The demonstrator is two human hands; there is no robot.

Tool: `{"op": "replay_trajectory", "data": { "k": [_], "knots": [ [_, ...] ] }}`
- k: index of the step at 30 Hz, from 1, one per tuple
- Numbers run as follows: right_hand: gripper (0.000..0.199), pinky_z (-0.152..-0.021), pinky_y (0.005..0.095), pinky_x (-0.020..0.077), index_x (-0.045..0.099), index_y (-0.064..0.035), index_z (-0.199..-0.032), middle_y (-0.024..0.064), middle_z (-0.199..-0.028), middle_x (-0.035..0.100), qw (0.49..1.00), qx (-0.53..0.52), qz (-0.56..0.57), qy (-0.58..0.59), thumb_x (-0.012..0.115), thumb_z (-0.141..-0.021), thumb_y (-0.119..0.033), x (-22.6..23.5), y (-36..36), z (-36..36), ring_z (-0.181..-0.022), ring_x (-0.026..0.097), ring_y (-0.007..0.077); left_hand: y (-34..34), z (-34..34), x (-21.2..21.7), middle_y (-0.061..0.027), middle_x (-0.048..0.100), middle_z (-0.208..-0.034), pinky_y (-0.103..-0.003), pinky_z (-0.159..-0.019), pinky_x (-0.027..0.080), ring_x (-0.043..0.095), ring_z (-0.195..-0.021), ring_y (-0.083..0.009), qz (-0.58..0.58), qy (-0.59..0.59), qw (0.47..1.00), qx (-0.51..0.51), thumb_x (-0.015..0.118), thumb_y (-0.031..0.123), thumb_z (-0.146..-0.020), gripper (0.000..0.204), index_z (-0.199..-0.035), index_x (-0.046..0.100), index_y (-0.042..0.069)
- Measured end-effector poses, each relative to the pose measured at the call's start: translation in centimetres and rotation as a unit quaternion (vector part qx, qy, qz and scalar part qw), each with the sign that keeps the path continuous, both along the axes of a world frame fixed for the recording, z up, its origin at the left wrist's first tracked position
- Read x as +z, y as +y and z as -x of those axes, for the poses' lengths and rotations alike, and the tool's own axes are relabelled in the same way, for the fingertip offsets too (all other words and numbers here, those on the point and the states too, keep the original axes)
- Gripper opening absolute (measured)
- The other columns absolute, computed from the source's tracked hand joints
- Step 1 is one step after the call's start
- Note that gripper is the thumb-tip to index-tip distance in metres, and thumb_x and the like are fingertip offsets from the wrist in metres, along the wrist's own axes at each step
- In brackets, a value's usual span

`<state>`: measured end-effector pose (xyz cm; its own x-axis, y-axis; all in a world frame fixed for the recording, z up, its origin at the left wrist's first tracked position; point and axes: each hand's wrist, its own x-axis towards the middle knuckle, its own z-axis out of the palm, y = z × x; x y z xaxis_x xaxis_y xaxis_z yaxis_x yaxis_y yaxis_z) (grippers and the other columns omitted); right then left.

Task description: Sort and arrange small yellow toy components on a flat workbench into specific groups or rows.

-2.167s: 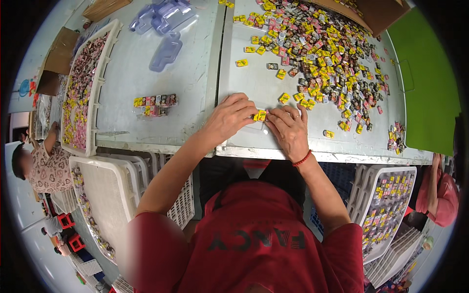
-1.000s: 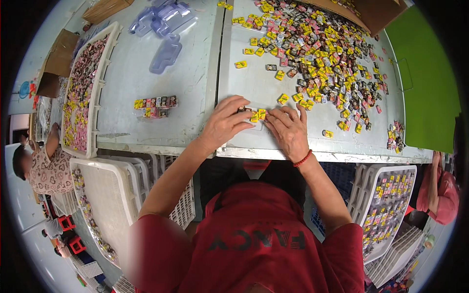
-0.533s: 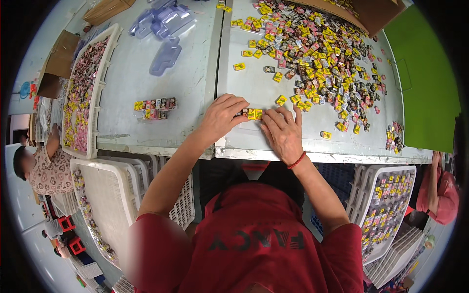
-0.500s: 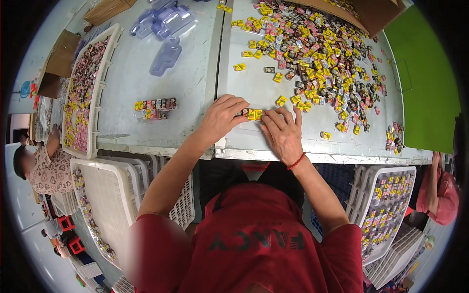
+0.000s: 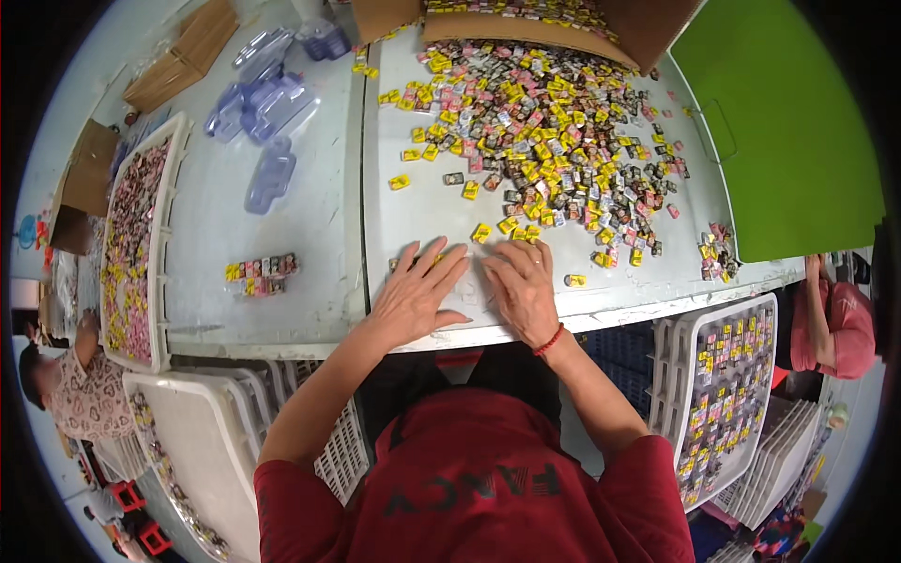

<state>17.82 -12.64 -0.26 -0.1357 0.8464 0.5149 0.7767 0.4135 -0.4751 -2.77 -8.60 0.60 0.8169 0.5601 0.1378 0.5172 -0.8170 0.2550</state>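
Note:
My left hand (image 5: 418,298) lies palm down on the white table with its fingers spread. Its fingertips rest over a short row of small box-shaped pieces (image 5: 394,266), mostly covered. My right hand (image 5: 522,293) is close beside it, fingers loosely bent and apart, with nothing visible in them. Just beyond those fingertips sit a few loose yellow pieces (image 5: 519,234). Between the hands, a faint clear outline shows on the tabletop; what it is, I cannot tell. Farther left, two short rows of yellow, pink and black pieces (image 5: 263,274) stand together.
A large heap of small pieces (image 5: 563,150) spreads from an open cardboard box (image 5: 648,28). Clear bluish plastic trays (image 5: 272,174) lie back left. A white crate (image 5: 164,253) of pieces stands at left; another crate (image 5: 662,375) is below right. Other people work at both sides.
My left hand has opened out and now covers the row that both hands were holding. My right hand has come off that row toward the loose yellow pieces. The view has shifted.

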Motion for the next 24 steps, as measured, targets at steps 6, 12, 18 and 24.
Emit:
{"op": "replay_trajectory", "data": {
  "k": [6,12,18,24],
  "knots": [
    [0.016,-0.084,0.042,0.0405,0.065,-0.0052,-0.093,0.0096,-0.09,0.064,0.994,-0.096,-0.02,-0.039,0.067,-0.077,-0.003,1.2,2.8,-5.2,-0.088,0.057,0.0289,0.2,-0.1,-0.1,-0.0093,0.041,-0.142,-0.05,-0.107,0.027,0.035,-0.131,-0.0326,-0.002,0.003,1.0,0.0,0.069,0.044,-0.076,0.07,-0.129,0.05,0.002],
    [0.013,-0.082,0.0437,0.04,0.066,-0.0087,-0.09,0.0086,-0.086,0.066,0.97,-0.207,-0.036,-0.119,0.066,-0.082,-0.019,2.6,10.8,-11.1,-0.086,0.058,0.0295,0.4,0.1,-0.4,-0.0142,0.045,-0.136,-0.05,-0.105,0.031,0.04,-0.127,-0.0351,0.001,-0.099,0.995,0.018,0.075,0.032,-0.072,0.064,-0.124,0.053,0.002],
    [0.031,-0.086,0.0442,0.0392,0.068,-0.0097,-0.085,0.0104,-0.086,0.068,0.937,-0.239,0.069,-0.244,0.065,-0.083,-0.041,0.9,15.3,-11.0,-0.093,0.06,0.0304,0.1,0.1,-0.5,-0.0162,0.046,-0.134,-0.05,-0.102,0.033,0.041,-0.125,-0.0372,0.017,-0.101,0.995,0.012,0.076,0.027,-0.069,0.061,-0.12,0.054,0.002],
    [0.018,-0.081,0.0436,0.0396,0.065,-0.0174,-0.09,0.0097,-0.074,0.061,0.919,-0.202,-0.059,-0.333,0.065,-0.083,-0.034,-1.6,16.1,-12.1,-0.08,0.057,0.028,0.6,0.3,-1.0,-0.0164,0.046,-0.133,-0.048,-0.101,0.035,0.042,-0.124,-0.0366,0.007,-0.109,0.994,0.024,0.076,0.027,-0.068,0.061,-0.12,0.054,0.002]
  ]
}}
